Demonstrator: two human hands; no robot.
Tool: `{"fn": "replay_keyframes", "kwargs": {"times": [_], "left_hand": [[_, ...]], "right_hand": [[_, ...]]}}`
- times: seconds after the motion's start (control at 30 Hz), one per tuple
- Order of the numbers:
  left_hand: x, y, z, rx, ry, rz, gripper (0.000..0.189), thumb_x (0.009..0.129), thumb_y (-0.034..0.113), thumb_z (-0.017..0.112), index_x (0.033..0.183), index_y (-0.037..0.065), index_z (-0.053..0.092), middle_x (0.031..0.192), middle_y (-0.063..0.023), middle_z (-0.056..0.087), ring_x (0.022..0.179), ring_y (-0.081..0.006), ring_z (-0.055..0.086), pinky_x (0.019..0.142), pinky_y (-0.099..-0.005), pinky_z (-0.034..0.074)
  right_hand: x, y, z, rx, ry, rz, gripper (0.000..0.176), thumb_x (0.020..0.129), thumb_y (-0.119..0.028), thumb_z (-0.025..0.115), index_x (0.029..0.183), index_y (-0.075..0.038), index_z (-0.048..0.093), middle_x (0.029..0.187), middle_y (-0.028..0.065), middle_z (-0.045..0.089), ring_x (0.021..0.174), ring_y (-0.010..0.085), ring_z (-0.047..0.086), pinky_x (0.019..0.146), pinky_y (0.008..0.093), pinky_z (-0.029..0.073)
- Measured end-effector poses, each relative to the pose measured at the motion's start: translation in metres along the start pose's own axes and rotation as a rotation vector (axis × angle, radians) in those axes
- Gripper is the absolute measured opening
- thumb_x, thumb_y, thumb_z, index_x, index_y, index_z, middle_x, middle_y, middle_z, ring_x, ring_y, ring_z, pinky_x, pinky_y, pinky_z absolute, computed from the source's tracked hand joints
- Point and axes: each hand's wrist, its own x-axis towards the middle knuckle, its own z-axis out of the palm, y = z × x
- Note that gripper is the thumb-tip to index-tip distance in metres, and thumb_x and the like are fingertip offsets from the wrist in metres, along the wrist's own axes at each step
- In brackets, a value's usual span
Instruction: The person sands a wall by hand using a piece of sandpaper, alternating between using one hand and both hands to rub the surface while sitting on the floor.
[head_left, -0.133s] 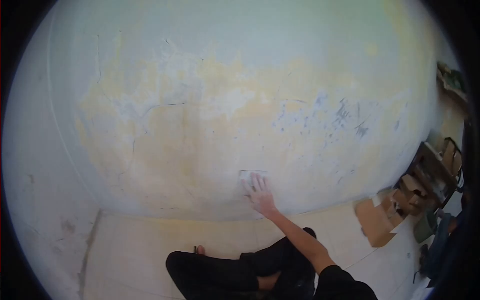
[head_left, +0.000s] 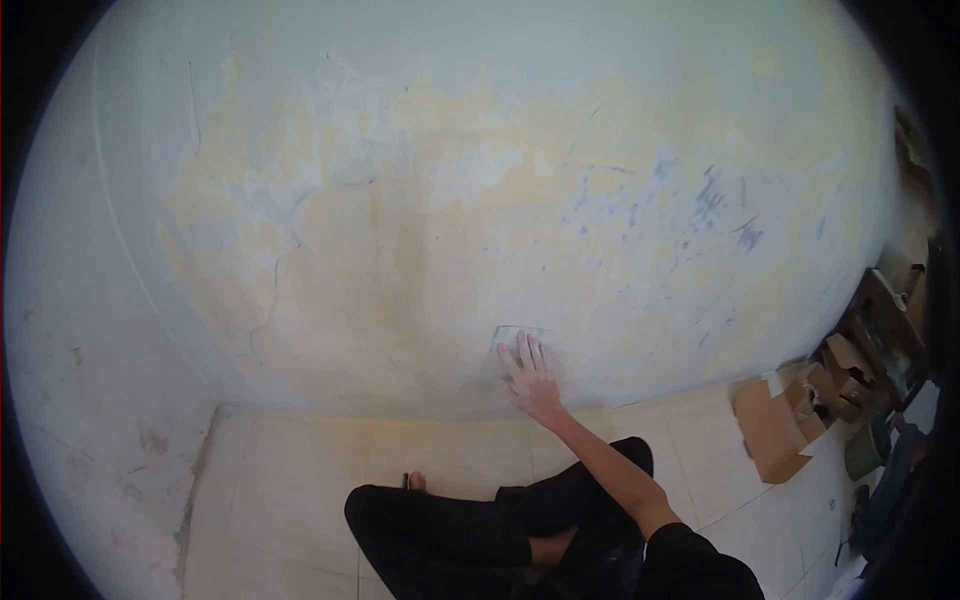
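My right hand (head_left: 532,385) is pressed against the lower part of the patchy wall (head_left: 340,290), its fingers spread over a thin, pale rectangular sheet (head_left: 508,336). The sheet lies flat between the fingers and the wall, with its top and left edges showing. Yellowish and whitish patches, thin cracks and bluish-grey marks cover the wall around and above the hand. My left hand does not show. My crossed legs in black trousers (head_left: 440,525) are below, on the tiled floor.
An open cardboard box (head_left: 772,430) sits on the floor at right, with more boxes, a dark wooden frame and a green bucket (head_left: 865,448) beyond it. Another wall (head_left: 75,330) stands at left. The floor meets the wall just below my hand.
The whole view has shifted, so the boxes and wall marks sit slightly farther right. My right hand remains on the sheet against the wall.
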Motion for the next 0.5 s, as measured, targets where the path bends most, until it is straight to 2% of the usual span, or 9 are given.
{"fn": "replay_keyframes", "kwargs": {"times": [0.13,0.17,0.2,0.23,0.3,0.33,0.4,0.47,0.5], "left_hand": [[0.015,0.032,0.071,-0.543,-0.053,0.418,0.049,0.103,0.04,0.035,0.124,0.0,0.054,0.139,-0.0262,0.044,0.13,-0.0397,0.042,0.104,-0.0506,0.04],[0.02,0.132,0.061,-0.535,-0.131,0.409,0.045,0.102,0.033,0.036,0.119,-0.003,0.057,0.136,-0.0225,0.048,0.128,-0.0357,0.045,0.102,-0.0468,0.041],[0.018,0.188,0.067,-0.646,-0.395,0.097,0.037,0.098,0.023,0.042,0.118,-0.004,0.058,0.133,-0.0187,0.051,0.122,-0.0315,0.05,0.102,-0.0435,0.04],[0.017,0.243,0.074,-0.729,-0.575,-0.055,0.033,0.097,0.017,0.044,0.119,-0.004,0.057,0.131,-0.0161,0.053,0.116,-0.0271,0.053,0.1,-0.0397,0.041],[-0.003,0.296,0.11,-0.837,-0.836,-0.033,0.033,0.099,0.017,0.048,0.124,-0.002,0.054,0.123,-0.0144,0.057,0.113,-0.024,0.054,0.099,-0.0349,0.041],[-0.02,0.3,0.144,-0.838,-0.946,0.09,0.037,0.099,0.022,0.05,0.128,0.0,0.052,0.121,-0.0132,0.058,0.111,-0.0226,0.055,0.097,-0.0346,0.042],[-0.062,0.322,0.182,-0.866,-1.289,-0.105,0.048,0.099,0.028,0.052,0.135,-0.002,0.045,0.126,-0.0141,0.055,0.114,-0.0231,0.053,0.096,-0.0341,0.043],[-0.105,0.34,0.199,-0.869,-1.599,-0.676,0.059,0.099,0.035,0.051,0.14,-0.005,0.036,0.135,-0.0158,0.046,0.121,-0.0252,0.048,0.101,-0.035,0.04],[-0.129,0.328,0.199,-0.849,-1.582,-0.553,0.061,0.1,0.037,0.049,0.142,-0.004,0.033,0.139,-0.0161,0.042,0.124,-0.0253,0.046,0.102,-0.036,0.039]], "right_hand": [[0.011,-0.005,0.036,0.02,0.056,0.029,0.072,0.083,-0.029,0.065,0.148,-0.015,0.035,0.151,0.0239,0.028,0.137,0.0394,0.031,0.113,0.0547,0.022],[0.004,-0.009,0.041,0.048,0.055,0.049,0.073,0.083,-0.029,0.066,0.148,-0.015,0.035,0.151,0.0236,0.028,0.137,0.0392,0.032,0.113,0.055,0.021],[-0.002,-0.012,0.045,0.076,0.055,0.076,0.073,0.083,-0.029,0.066,0.148,-0.015,0.035,0.151,0.0233,0.028,0.137,0.039,0.032,0.113,0.0553,0.021],[-0.007,-0.013,0.049,0.1,0.057,0.107,0.073,0.082,-0.029,0.066,0.148,-0.015,0.035,0.151,0.023,0.028,0.137,0.0388,0.032,0.113,0.0556,0.021],[-0.022,-0.01,0.063,0.13,0.12,0.174,0.074,0.082,-0.028,0.067,0.147,-0.015,0.036,0.151,0.0221,0.029,0.137,0.038,0.032,0.113,0.0562,0.02],[-0.032,-0.009,0.071,0.141,0.153,0.206,0.074,0.081,-0.028,0.067,0.147,-0.015,0.036,0.151,0.0217,0.029,0.137,0.0376,0.032,0.113,0.0566,0.02],[-0.053,-0.006,0.085,0.133,0.091,0.283,0.073,0.081,-0.028,0.067,0.147,-0.015,0.037,0.151,0.0216,0.03,0.138,0.0372,0.032,0.112,0.0568,0.02],[-0.065,-0.007,0.088,0.152,0.053,0.345,0.071,0.082,-0.028,0.066,0.146,-0.016,0.038,0.151,0.0205,0.031,0.138,0.0357,0.032,0.112,0.0569,0.02],[-0.064,-0.013,0.087,0.181,0.041,0.373,0.071,0.082,-0.027,0.066,0.146,-0.017,0.039,0.151,0.0195,0.031,0.139,0.0345,0.032,0.112,0.0569,0.02]]}}
